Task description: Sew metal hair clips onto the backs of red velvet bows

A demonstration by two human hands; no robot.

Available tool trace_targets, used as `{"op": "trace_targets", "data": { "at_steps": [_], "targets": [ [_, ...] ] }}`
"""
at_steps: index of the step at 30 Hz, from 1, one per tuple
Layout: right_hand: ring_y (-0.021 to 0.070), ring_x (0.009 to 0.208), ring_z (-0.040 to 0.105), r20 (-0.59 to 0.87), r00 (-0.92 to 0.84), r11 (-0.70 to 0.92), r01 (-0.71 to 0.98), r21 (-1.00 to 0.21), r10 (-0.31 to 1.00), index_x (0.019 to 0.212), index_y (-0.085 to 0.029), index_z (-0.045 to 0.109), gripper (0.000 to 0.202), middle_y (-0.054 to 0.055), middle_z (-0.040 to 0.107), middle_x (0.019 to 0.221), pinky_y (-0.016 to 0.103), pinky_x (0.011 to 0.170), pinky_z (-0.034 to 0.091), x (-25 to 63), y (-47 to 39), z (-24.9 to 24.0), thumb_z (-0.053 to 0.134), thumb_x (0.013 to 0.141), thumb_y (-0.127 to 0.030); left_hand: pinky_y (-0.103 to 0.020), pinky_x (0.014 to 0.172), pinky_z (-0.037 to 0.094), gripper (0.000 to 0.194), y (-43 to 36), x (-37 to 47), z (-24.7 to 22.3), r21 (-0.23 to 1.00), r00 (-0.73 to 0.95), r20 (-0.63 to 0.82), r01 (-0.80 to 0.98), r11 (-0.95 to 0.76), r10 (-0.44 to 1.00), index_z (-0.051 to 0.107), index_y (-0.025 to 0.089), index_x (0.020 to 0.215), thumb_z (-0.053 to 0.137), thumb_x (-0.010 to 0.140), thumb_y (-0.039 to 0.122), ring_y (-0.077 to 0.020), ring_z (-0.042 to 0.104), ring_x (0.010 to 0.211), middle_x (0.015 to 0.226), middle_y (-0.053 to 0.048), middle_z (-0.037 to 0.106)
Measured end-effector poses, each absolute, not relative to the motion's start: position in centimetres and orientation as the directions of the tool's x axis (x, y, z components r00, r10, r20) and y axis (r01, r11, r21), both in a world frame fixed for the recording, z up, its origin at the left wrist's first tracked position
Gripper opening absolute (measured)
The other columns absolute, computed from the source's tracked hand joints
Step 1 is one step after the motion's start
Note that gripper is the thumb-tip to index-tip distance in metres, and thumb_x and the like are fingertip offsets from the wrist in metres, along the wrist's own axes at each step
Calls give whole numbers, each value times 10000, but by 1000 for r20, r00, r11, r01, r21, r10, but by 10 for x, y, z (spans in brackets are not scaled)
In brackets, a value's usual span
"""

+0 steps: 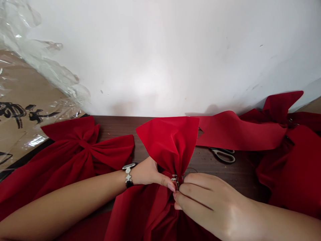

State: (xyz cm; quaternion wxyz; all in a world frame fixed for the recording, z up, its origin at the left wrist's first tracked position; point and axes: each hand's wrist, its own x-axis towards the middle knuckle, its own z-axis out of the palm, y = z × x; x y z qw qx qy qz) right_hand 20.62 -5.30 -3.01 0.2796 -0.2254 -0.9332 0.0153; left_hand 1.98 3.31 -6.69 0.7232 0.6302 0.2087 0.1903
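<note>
Head view: at nine to ten o'clock, a cardboard box (pixel 27 78) with black handwriting wears clear plastic wrap (pixel 50 65) (its contents are hidden). The red bow (pixel 173 139) has a fanned, softly creased upper flap, a tightly gathered waist and darker folds falling toward six o'clock. A shiny metal clip (pixel 175 178) sits at that waist. The left hand (pixel 149 172) holds the waist from the eight o'clock side, thumb in front, other fingers behind the cloth; the flap rises toward one o'clock from it. The right hand (pixel 204 197) has its fingertips pressed together at the clip (what they pinch is covered), so the waist lies at ten o'clock from it. Another bow (pixel 86 145) rests on the table (pixel 114 125) at eight o'clock, scissors (pixel 224 156) at four.
</note>
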Motion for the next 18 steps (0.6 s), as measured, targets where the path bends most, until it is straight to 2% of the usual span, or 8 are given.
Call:
{"op": "trace_targets", "data": {
  "at_steps": [4,9,12,14,18],
  "targets": [
    [143,625,475,522,-753,906,410,-103,400,755,-105,632,171,35,579,681,293,613,447,208,-51,-33,538,891,-62,-345,806,534,418,34,19,-69,989,853,-66,-12,148,517,663,99,786,866,542,371,-188,644,753,779,-57,710],
    [140,703,555,616,-698,928,324,-182,365,887,-63,671,130,47,657,740,271,692,500,212,-41,-34,614,894,-181,-382,915,500,440,34,18,-68,989,851,-16,-64,132,526,670,91,859,848,579,379,-208,659,844,868,-71,722],
    [131,688,556,641,-687,939,282,-199,342,910,-59,677,105,49,675,754,253,664,502,214,-36,-34,622,882,-143,-397,960,475,482,34,19,-67,989,844,-17,-66,134,535,671,96,895,851,567,399,-230,655,916,932,-77,719],
    [133,678,556,647,-684,940,283,-190,337,902,-62,680,86,52,678,746,252,631,492,214,-34,-34,611,879,-108,-385,936,486,478,34,19,-68,988,846,-19,-65,139,532,666,96,889,849,569,402,-225,653,902,926,-78,717],
    [143,678,564,699,-634,941,284,-187,330,880,-77,666,111,57,669,712,264,605,469,212,-33,-40,576,906,-136,-347,864,508,471,34,18,-69,993,827,-2,-66,101,562,648,107,857,860,552,396,-191,639,820,860,-58,709]
  ]
}}
